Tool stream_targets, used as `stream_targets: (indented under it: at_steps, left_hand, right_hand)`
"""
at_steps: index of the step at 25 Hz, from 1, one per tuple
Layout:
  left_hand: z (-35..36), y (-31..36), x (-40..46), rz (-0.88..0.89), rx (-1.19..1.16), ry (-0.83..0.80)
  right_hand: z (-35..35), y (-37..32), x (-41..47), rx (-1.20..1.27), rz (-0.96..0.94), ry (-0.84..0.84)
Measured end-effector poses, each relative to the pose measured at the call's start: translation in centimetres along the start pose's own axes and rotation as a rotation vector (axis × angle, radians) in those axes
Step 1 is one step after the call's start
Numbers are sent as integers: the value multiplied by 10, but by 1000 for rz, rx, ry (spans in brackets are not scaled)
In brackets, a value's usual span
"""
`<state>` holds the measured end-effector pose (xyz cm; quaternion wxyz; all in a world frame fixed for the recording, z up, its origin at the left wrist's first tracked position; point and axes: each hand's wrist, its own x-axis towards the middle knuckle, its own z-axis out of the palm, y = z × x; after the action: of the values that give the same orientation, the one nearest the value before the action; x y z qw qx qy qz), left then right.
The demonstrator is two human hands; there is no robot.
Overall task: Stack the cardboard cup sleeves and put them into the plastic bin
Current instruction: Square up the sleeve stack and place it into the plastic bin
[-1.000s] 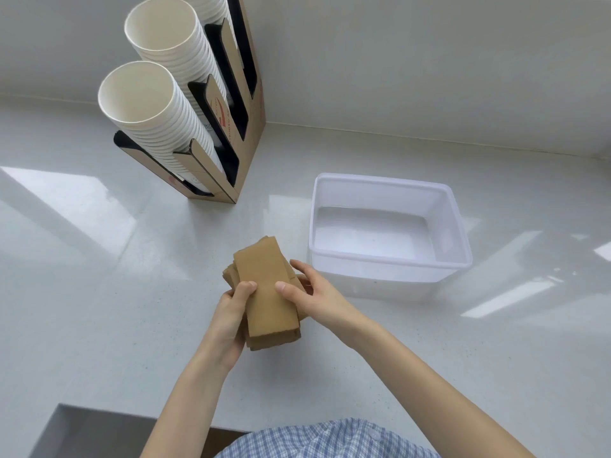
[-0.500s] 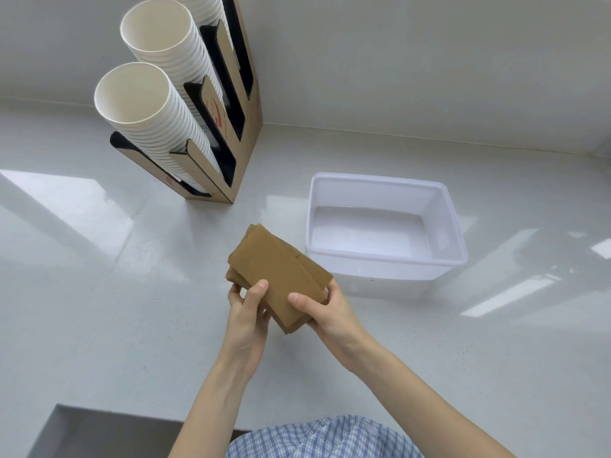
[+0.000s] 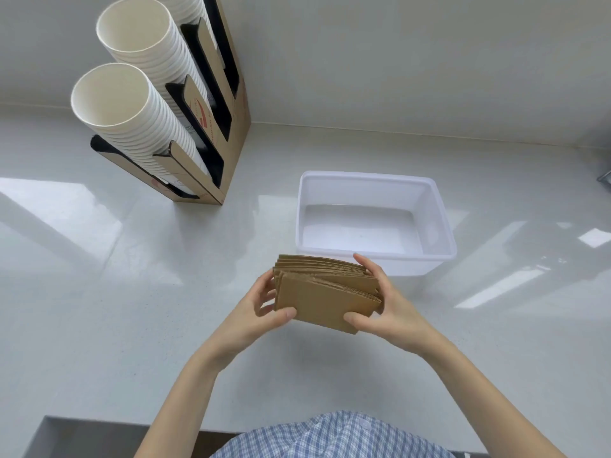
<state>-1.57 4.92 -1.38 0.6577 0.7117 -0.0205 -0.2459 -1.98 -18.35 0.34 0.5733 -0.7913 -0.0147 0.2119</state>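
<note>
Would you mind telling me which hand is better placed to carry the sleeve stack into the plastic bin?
Probably the right hand: it grips the sleeve stack on the side nearest the plastic bin, which sits just beyond it. The left hand holds the far side.

Sleeves (image 3: 325, 292) just before bin (image 3: 441, 223) — cup rack (image 3: 236, 140) behind-left.

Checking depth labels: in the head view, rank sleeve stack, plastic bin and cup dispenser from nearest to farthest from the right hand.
1. Sleeve stack: held in the right hand, with the left hand on its other end.
2. Plastic bin: just beyond the right hand, nothing inside.
3. Cup dispenser: far left, by the wall, holding white cups.
</note>
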Motion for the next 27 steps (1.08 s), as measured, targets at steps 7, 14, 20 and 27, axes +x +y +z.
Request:
stream_targets:
  at_steps: [7, 14, 20, 27]
  left_hand:
    - [26, -19, 20, -2, 535, 40]
    - [41, -21, 21, 74, 600, 107]
    - [48, -17, 24, 154, 577, 123]
    - [48, -18, 20, 101, 644, 138]
  right_hand:
    - [-5, 23, -3, -255, -26, 68]
    - [14, 30, -5, 121, 54, 174]
    - [19, 38, -6, 200, 14, 247]
    - [22, 50, -3, 174, 29, 332]
